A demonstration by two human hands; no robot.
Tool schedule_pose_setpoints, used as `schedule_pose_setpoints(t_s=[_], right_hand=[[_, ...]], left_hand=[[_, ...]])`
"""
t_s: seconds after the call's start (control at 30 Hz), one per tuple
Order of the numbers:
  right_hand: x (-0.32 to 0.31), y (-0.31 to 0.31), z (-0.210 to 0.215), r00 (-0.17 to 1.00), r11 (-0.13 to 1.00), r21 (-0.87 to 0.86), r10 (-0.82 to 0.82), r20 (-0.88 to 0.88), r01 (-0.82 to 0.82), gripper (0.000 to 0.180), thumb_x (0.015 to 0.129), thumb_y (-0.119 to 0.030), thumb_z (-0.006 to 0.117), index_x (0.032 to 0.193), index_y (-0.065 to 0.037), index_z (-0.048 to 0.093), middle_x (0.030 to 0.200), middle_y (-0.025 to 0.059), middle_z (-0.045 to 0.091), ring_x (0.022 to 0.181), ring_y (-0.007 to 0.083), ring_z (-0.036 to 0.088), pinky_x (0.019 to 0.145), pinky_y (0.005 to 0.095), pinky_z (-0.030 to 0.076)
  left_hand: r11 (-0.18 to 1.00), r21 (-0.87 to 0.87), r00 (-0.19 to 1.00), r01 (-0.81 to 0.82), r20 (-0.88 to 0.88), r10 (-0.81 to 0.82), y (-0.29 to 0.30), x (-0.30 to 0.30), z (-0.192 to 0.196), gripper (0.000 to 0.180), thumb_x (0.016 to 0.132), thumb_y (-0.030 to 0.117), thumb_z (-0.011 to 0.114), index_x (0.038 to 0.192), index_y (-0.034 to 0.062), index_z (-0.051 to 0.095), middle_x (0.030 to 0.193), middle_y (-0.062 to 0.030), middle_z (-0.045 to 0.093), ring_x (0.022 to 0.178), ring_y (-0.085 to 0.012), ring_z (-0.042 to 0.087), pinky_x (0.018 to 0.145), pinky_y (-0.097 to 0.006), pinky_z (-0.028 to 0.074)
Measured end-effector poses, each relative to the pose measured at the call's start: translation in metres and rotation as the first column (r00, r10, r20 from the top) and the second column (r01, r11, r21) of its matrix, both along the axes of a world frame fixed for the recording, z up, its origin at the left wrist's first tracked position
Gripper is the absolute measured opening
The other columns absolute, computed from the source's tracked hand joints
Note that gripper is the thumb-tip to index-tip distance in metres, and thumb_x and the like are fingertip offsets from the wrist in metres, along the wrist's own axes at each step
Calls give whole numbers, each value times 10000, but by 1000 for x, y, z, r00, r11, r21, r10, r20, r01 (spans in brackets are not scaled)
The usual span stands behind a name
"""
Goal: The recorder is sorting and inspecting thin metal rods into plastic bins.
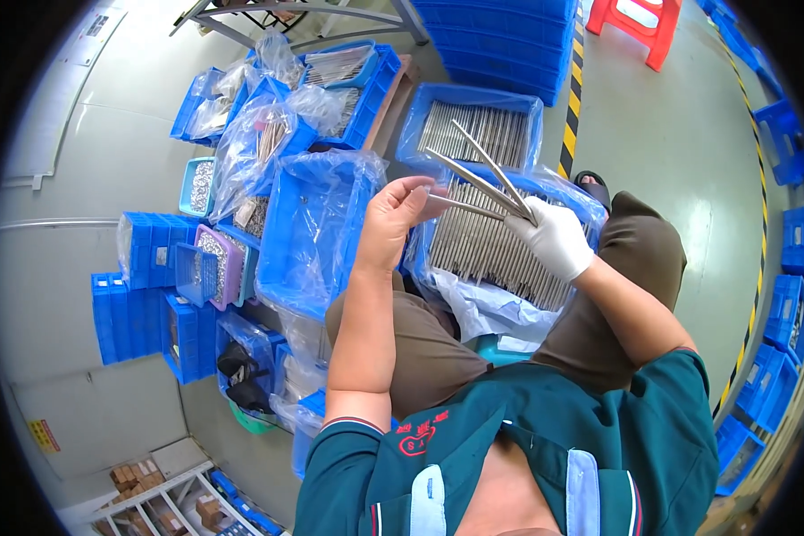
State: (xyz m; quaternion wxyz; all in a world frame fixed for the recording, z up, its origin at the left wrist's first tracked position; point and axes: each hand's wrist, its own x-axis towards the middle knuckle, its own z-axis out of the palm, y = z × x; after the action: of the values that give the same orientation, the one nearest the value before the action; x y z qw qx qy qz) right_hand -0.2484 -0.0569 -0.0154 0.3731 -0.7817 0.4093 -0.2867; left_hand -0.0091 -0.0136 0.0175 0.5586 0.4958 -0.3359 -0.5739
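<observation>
My right hand (552,241), in a white glove, is closed around the joined ends of several long silvery metal pieces that look like tweezers (484,183). Their slim arms fan out up and to the left. My bare left hand (391,219) pinches the free tip of the lowest arm between thumb and fingers. Below both hands sits a blue bin (429,255) lined with plastic film, filled with rows of similar slim metal pieces (500,246). Pale paper or cloth (482,304) lies along its near edge.
Beyond it stands another blue bin (534,134) of metal pieces, before a tall blue crate stack (496,40). To the left is a film-lined blue bin (308,232), with small trays of metal parts (221,263) further left. Striped floor tape (572,116) runs along the right.
</observation>
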Motion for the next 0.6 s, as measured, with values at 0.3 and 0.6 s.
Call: schedule_pose_setpoints(t_s=[0.3,0.6], right_hand=[[-12,-11,10,991,937,333,128,-43,-106,252,862,-229,587,969,-2,603,658,40,558,562,120,508,550,274,419],[-10,-4,17,965,650,713,195,178,-263,264,886,-289,576,886,-27,608,653,-9,493,573,70,446,525,237,371]], left_hand=[[992,20,944,-121,311,108,6,43,13,284,896,243,579,1002,-20,585,809,-103,649,686,-159,633,667,-270,516],[999,-16,995,47,86,-46,1,20,7,365,893,340,568,1001,-7,597,878,-116,662,752,-193,654,717,-298,523]])
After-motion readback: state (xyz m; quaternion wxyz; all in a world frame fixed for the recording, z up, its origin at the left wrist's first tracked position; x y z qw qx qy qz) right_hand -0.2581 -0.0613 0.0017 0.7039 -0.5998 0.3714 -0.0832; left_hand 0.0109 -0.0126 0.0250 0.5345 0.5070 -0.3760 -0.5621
